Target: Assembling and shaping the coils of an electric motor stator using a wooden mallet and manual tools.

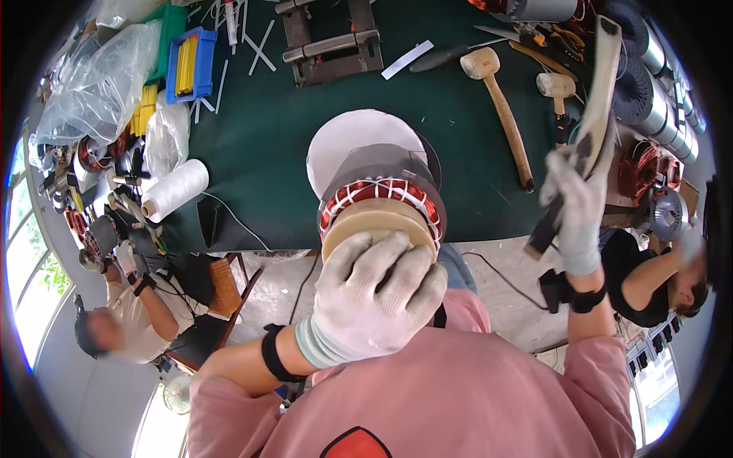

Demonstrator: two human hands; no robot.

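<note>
My left hand point(374, 298) lies gloved over a beige round disc point(366, 217), its fingers curled on the face. The disc sits against the near end of a grey motor stator point(374, 162), which lies at the bench's front edge. Red copper windings point(405, 192) laced with white cord ring that end. A white round piece point(340, 141) shows at the stator's far side. On the right, my gloved right hand point(576, 217), smeared by motion, is raised and closed round a long pale wooden tool point(599, 91) with dark patches; a dark flat piece sticks out below the hand.
Two mallets point(500, 107) lie right of the stator on the green bench point(259, 145). Stator cores point(634, 91) stand along the right edge. A metal frame point(332, 42) is at the back. White thread spool point(179, 189) and blue bin point(202, 65) lie left. Co-workers sit at both sides.
</note>
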